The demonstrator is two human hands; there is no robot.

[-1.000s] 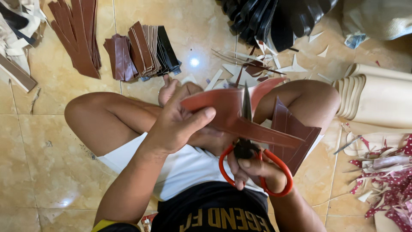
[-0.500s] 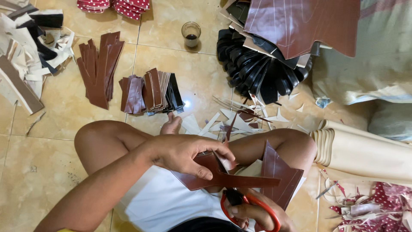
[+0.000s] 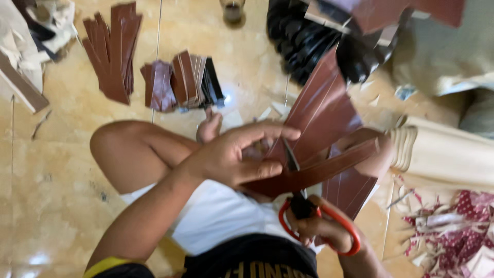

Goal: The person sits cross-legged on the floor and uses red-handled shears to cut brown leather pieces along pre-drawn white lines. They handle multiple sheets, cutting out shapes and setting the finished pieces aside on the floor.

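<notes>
Head view: left hand (image 3: 234, 157) pinches the brown leather sheet (image 3: 319, 116) while right hand (image 3: 321, 229) grips red-handled scissors (image 3: 309, 216).

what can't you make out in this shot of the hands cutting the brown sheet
- Scissors: head view; the blade tips are hidden behind the brown sheet, so the cut's reach is unclear.
- Right hand: its fingers are partly hidden by the red handles.
- Left hand: its palm side against the sheet is hidden.
- Glass: cut off by the top edge.
- Black pile: too blurred to identify.
</notes>
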